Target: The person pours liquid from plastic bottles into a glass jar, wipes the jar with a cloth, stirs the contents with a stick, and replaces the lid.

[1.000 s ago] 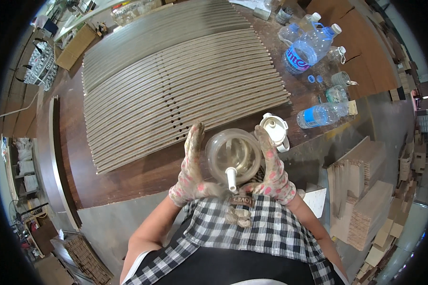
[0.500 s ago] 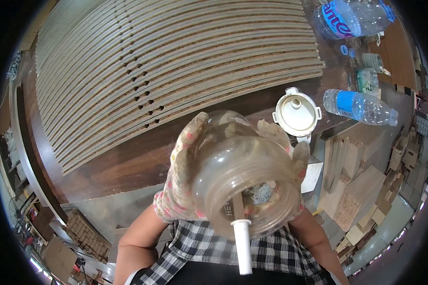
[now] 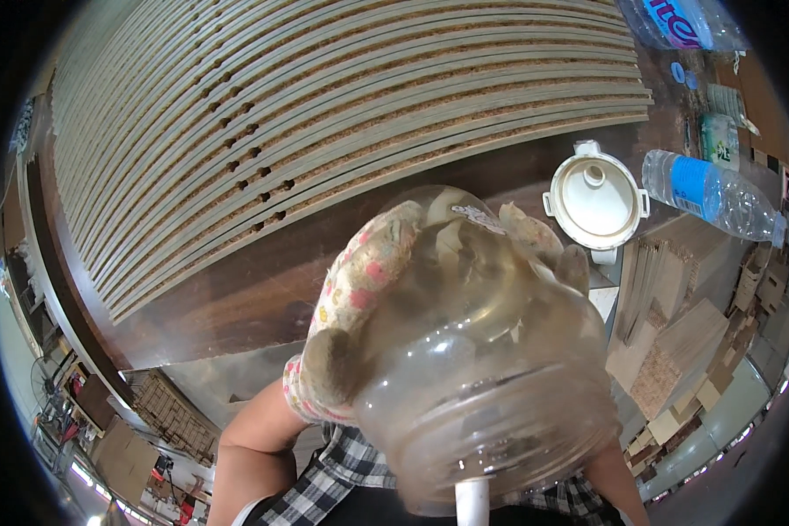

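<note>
A big, clear plastic wide-mouthed jar [image 3: 491, 342] is held up in front of my body, its mouth tipped low towards me. My left hand [image 3: 355, 307], in a floral-patterned glove with worn fingers, is closed around its left side. My right hand [image 3: 548, 241], gloved too, grips the far right side, mostly hidden behind the jar. A white tube [image 3: 472, 504] sticks out at the mouth and runs off the lower edge of the view. Beyond my right hand, a white round lid [image 3: 618, 206] with side lugs and a central spout lies on the dark table [image 3: 237, 320].
Many grooved board strips [image 3: 342, 114] lie side by side across the table. At right are a clear bottle with a blue label [image 3: 693, 184], a larger bottle [image 3: 675, 22] and small blue caps [image 3: 678, 72]. Stacked boards [image 3: 675, 351] stand below the table's right side.
The jar has tipped further, its mouth now lower and nearer me; the grey clump seen inside before is hidden. Both hands still hold it. The view has shifted somewhat to the left.
</note>
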### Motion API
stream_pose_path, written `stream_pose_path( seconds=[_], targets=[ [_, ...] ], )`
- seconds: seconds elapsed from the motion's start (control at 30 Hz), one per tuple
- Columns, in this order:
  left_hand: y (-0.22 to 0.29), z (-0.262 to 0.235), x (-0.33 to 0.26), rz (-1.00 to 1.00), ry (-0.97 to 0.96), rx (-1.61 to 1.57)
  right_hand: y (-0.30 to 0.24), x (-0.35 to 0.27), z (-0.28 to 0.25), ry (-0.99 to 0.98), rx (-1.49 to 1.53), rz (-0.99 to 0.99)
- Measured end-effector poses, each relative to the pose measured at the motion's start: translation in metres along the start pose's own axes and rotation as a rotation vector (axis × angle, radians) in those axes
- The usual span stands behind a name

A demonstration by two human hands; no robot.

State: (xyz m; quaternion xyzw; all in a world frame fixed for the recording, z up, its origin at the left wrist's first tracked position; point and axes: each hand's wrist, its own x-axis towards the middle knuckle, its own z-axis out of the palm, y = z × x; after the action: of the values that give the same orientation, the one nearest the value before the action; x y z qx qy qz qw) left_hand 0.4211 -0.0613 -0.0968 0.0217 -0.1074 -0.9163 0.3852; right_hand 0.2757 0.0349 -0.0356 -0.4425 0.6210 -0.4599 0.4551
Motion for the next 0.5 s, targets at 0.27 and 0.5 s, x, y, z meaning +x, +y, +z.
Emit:
stream_pose_path(
  seconds=[0.27,0.5],
  targets=[
    [-0.025,0.031,0.039,0.288,-0.053,-0.353,-0.001,0.002,0.002,-0.009,0.022,0.015],
    [0.058,0.036,0.032,-0.326,0.228,0.124,0.004,0.006,0.003,-0.016,0.039,0.026]
  ],
)
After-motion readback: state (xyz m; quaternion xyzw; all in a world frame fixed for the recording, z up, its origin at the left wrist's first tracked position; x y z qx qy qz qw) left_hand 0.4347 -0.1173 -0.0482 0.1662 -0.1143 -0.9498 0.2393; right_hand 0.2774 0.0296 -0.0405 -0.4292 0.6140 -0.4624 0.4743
